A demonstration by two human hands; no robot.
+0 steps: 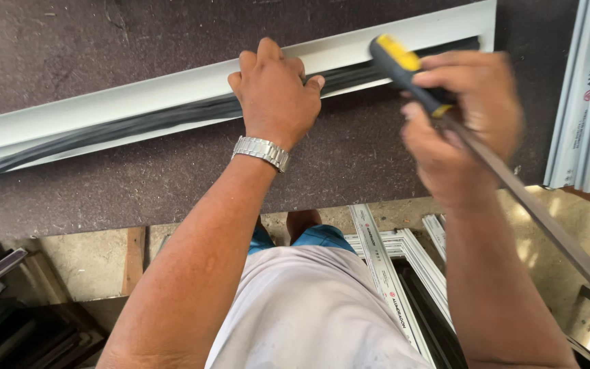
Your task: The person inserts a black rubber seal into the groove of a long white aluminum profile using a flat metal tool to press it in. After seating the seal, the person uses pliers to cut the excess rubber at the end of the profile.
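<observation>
Nearest, the right hand (462, 126) is closed around the black-and-yellow handle of a long metal file (513, 184), its blade trailing back toward the body; the hand is blurred. Beyond it, the left hand (274, 96) presses down, fingers curled over the white frame profile (172, 102) lying across the dark tabletop (104, 198). If the file skids off the profile's edge, it could likely strike those knuckles or gouge the black gasket (138, 121).
</observation>
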